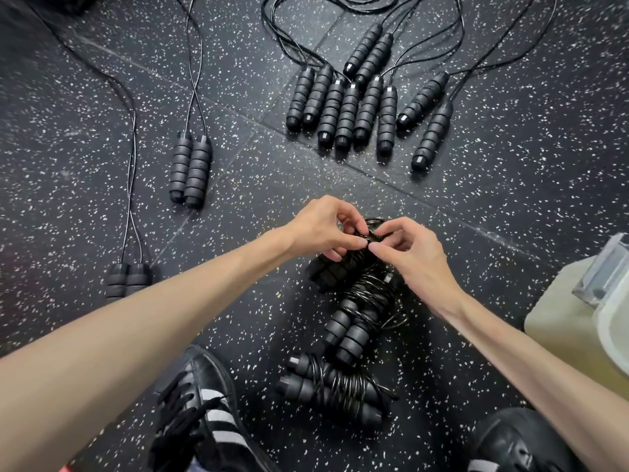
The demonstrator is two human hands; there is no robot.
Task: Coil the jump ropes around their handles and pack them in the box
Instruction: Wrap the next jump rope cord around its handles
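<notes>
Black rope coil around ribbed handles, loop pinched in both hands' grip

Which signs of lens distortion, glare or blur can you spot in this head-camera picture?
Head view: wide-angle stretch swells the forearms towards the bottom edge and bows the floor seams; soft glare glints on the rope coils under the left hand and right hand; corners darken; the box edge smears.

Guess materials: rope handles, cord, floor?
Handles: likely matte black foam, going by the ribbed, segmented rings. Cord: looks like glossy plastic-coated cable; it is thin, shiny and holds springy loops. Floor: probably rubber tile, black with white flecks and visible seams.
</notes>
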